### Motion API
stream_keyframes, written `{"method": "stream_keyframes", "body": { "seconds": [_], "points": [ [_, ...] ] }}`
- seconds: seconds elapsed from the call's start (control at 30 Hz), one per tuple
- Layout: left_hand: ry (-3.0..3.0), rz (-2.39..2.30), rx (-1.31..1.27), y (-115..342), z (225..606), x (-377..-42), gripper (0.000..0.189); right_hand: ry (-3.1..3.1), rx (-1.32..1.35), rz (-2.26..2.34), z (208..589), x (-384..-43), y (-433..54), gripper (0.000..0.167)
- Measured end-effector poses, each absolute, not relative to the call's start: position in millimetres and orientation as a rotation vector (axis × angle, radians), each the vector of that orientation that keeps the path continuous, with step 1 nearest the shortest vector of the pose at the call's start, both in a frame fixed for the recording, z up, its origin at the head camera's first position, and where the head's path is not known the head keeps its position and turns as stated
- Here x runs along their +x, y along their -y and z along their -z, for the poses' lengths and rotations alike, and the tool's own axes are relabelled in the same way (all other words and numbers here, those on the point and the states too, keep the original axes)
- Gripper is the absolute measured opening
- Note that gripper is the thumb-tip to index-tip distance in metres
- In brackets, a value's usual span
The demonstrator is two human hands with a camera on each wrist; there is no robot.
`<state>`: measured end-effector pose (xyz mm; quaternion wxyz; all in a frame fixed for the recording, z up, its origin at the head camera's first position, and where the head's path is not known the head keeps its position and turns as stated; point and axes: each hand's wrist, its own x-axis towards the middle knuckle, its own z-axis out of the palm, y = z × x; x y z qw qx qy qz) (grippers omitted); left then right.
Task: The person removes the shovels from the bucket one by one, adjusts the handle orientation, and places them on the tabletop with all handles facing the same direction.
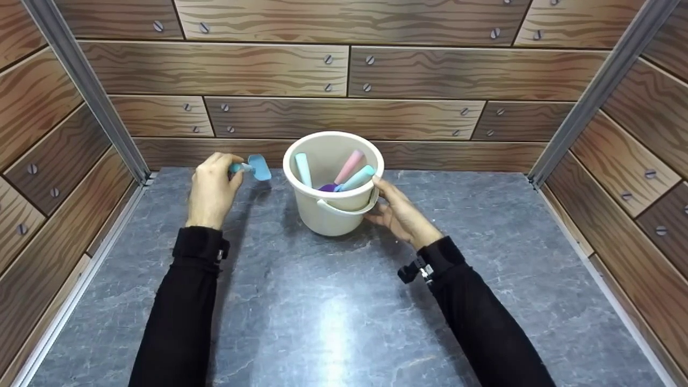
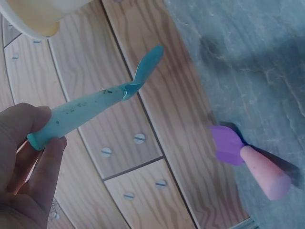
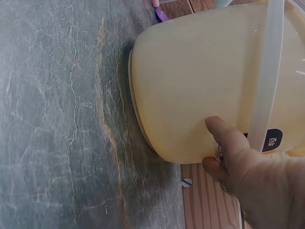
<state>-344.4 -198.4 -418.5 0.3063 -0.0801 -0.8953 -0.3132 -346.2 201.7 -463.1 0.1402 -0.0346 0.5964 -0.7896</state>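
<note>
My left hand [image 1: 211, 183] pinches the end of a toy shovel's teal handle [image 2: 78, 117]. The shovel's blue blade [image 1: 260, 167] points toward the bucket and is held above the table. Upright on the table stands a cream bucket [image 1: 328, 212], with several toy tool handles sticking up inside: a teal one [image 1: 303, 169], a pink one [image 1: 349, 166] and another teal one [image 1: 359, 178]. A purple blade [image 1: 327, 187] shows low inside. My right hand [image 1: 400, 212] rests its spread fingers against the bucket's right side and rim, beside the lowered bail handle [image 1: 346, 211].
Another toy shovel, with a purple blade and pink handle [image 2: 264, 174], lies on the table in the left wrist view; in the head view it is hidden. Wood-patterned walls [image 1: 279, 70] enclose the grey marbled tabletop [image 1: 279, 306] at the back and sides.
</note>
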Motion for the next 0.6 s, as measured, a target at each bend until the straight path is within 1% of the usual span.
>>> {"method": "stream_keyframes", "body": {
  "seconds": [0.6],
  "points": [
    [2.407,0.828,-0.198,204.3,437.2,-346.3,0.018,-1.714,-0.101,2.279,464.1,-346.0,-202.3,0.079]
  ]
}}
